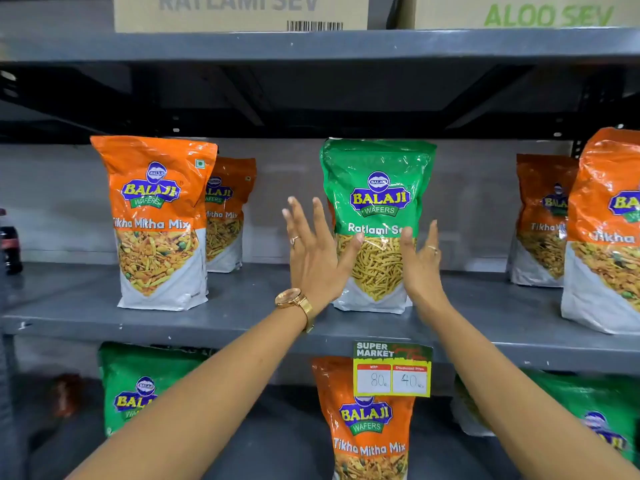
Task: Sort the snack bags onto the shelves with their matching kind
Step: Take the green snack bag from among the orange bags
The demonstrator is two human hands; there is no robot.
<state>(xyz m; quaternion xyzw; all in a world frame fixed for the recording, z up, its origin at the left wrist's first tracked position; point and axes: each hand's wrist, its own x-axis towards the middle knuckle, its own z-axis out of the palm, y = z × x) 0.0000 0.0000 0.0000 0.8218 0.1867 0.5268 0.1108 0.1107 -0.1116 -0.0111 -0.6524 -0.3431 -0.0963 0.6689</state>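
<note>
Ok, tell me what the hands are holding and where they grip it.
Nothing is gripped. The left hand and right hand are open, flanking the lower half of the green Ratlami Sev bag, thumbs at its front; firm contact cannot be told.

On the middle shelf (pixel 242 317) the Ratlami bag (pixel 377 188) stood between Tikha bags: two left (pixel 156 223), one behind the other, two right (pixel 602 237). Boxes (pixel 239 12) sat above.
</note>
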